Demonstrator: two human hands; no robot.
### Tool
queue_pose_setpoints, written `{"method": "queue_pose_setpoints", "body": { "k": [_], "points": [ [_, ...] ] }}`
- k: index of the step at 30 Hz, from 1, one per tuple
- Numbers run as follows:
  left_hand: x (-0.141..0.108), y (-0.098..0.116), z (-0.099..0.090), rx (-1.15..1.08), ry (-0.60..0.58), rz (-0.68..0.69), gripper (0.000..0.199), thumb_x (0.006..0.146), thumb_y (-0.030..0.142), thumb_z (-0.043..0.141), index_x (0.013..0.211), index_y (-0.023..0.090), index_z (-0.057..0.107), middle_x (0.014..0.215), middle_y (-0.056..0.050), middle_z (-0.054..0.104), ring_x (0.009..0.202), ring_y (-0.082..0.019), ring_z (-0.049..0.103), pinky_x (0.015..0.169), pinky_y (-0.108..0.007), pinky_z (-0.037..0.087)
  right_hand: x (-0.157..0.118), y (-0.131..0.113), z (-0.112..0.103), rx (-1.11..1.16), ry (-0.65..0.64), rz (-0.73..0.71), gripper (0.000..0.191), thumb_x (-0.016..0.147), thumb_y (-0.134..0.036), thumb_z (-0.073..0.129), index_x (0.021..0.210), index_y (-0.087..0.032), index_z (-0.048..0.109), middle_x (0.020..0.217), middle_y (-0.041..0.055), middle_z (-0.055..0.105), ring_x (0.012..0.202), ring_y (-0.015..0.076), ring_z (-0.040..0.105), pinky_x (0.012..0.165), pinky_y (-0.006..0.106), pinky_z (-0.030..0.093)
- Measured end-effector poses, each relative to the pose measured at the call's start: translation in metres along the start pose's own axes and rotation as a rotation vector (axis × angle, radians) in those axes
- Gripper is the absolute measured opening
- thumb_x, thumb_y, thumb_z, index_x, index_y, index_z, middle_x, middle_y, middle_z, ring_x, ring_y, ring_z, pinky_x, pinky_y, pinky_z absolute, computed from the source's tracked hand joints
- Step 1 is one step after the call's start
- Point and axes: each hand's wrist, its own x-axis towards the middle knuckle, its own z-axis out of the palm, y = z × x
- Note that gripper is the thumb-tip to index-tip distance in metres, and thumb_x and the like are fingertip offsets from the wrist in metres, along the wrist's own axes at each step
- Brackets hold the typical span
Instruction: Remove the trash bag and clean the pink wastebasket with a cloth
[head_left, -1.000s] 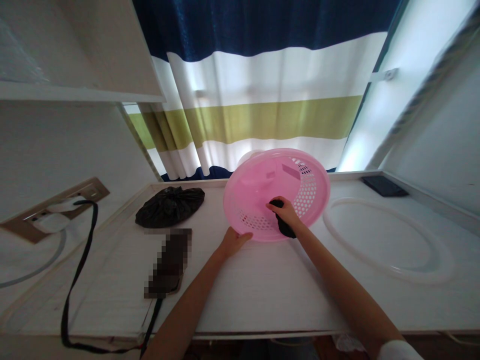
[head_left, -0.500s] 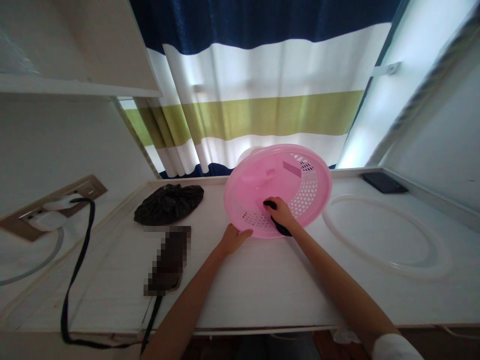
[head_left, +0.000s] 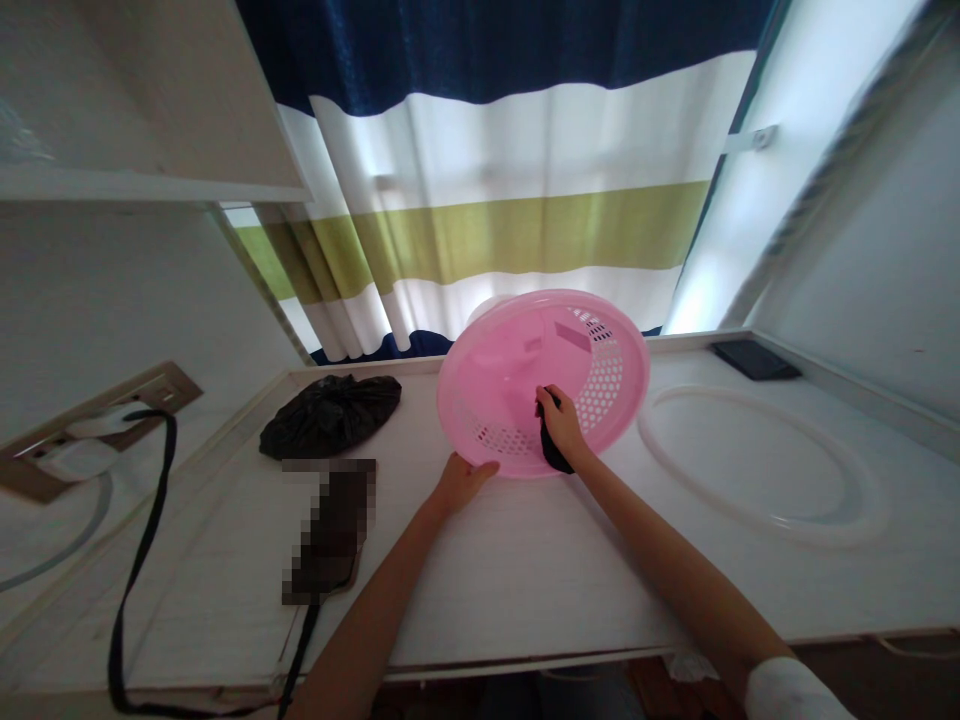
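A pink plastic basket (head_left: 517,375) with a perforated wall is tilted so that its inside faces me. My left hand (head_left: 461,483) grips the near left part of its rim, thumb on top. Inside the basket's near side, my right hand (head_left: 561,420) is closed around a black cloth (head_left: 553,455), which hangs down over the near rim. Part of the cloth is hidden behind the fingers. A white object behind the basket shows only its upper edge.
A tied black plastic bag (head_left: 330,415) lies at the back left, with a pixelated dark phone-like object (head_left: 334,530) and a black strap (head_left: 139,570) nearer. At right are a translucent ring-shaped lid (head_left: 780,525) and a dark flat device (head_left: 756,359). Plugs sit in the left wall socket (head_left: 169,388).
Inside the basket my right hand has turned and shifted slightly with the black cloth. My left hand keeps its hold on the rim. The whole view has shifted a little.
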Motion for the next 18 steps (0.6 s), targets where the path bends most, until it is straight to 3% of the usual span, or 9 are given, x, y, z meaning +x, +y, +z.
{"method": "queue_pose_setpoints", "body": {
  "k": [5, 8, 12, 16, 18],
  "points": [
    [0.001, 0.0, -0.001, 0.03, -0.017, 0.125, 0.044, 0.07, 0.027, 0.055, 0.112, 0.014, 0.05, 0.117, -0.008, 0.052, 0.112, -0.022, 0.044, 0.099, -0.039, 0.029, -0.002, -0.019, 0.0, 0.507, -0.168, 0.279, 0.023, 0.071, -0.044, 0.037, 0.078, -0.022, 0.043, 0.064, -0.0036, 0.048, 0.053, 0.0113, 0.044, 0.05, 0.024, 0.038],
    [0.001, 0.003, -0.001, 0.032, -0.038, 0.149, 0.044, 0.07, 0.024, 0.054, 0.113, 0.015, 0.049, 0.118, -0.006, 0.051, 0.113, -0.021, 0.042, 0.1, -0.038, 0.028, -0.006, -0.022, 0.0, 0.608, -0.247, 0.296, 0.021, 0.064, -0.032, 0.046, 0.082, -0.023, 0.042, 0.068, -0.0048, 0.048, 0.059, 0.0111, 0.047, 0.055, 0.025, 0.039],
    [0.001, 0.001, 0.0, 0.0, -0.035, 0.145, 0.044, 0.07, 0.024, 0.054, 0.114, 0.016, 0.049, 0.117, -0.006, 0.052, 0.113, -0.022, 0.043, 0.099, -0.04, 0.028, -0.011, -0.016, -0.001, 0.43, -0.298, 0.145, 0.028, 0.058, -0.027, 0.059, 0.08, -0.022, 0.043, 0.07, -0.0053, 0.048, 0.062, 0.0103, 0.046, 0.058, 0.024, 0.037],
    [0.002, -0.002, 0.0, -0.027, -0.046, 0.129, 0.044, 0.071, 0.025, 0.054, 0.114, 0.016, 0.048, 0.118, -0.006, 0.052, 0.112, -0.022, 0.043, 0.1, -0.041, 0.027, -0.008, -0.013, -0.009, 0.112, -0.333, -0.085, 0.028, 0.059, -0.035, 0.064, 0.07, -0.019, 0.044, 0.073, -0.0031, 0.048, 0.068, 0.0106, 0.046, 0.065, 0.026, 0.037],
    [0.003, -0.001, -0.001, -0.038, -0.058, 0.143, 0.046, 0.07, 0.024, 0.054, 0.115, 0.016, 0.047, 0.119, -0.006, 0.05, 0.114, -0.022, 0.042, 0.1, -0.04, 0.026, -0.007, -0.015, -0.016, -0.056, -0.419, -0.197, 0.029, 0.058, -0.038, 0.065, 0.067, -0.019, 0.045, 0.078, -0.0011, 0.048, 0.072, 0.0113, 0.046, 0.067, 0.026, 0.037]
  ]
}}
